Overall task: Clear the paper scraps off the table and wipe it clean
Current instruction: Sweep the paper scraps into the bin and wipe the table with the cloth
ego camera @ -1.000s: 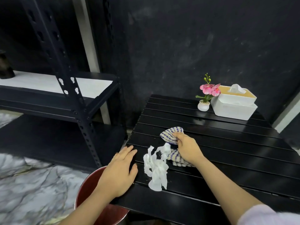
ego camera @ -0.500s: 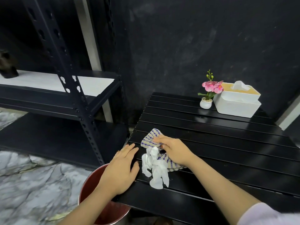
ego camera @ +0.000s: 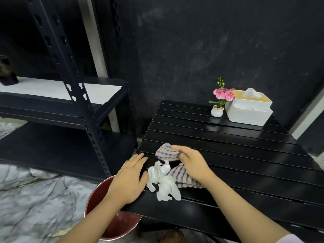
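Note:
White paper scraps lie bunched near the left edge of the black slatted table. My right hand presses a purple-striped beige cloth against them from the right, fingers gripping the cloth. Flat on the table's left edge lies my left hand, palm down, fingers together, touching the scraps' left side. A red bin stands on the floor just below that edge, partly hidden by my left forearm.
At the table's far side stand a small white pot with pink flowers and a white tissue box. A dark metal shelving rack stands to the left. Marble-patterned floor lies beneath.
My right hand has pushed the cloth and the scraps leftward until they touch my left hand at the table's edge. My left hand has stayed in place.

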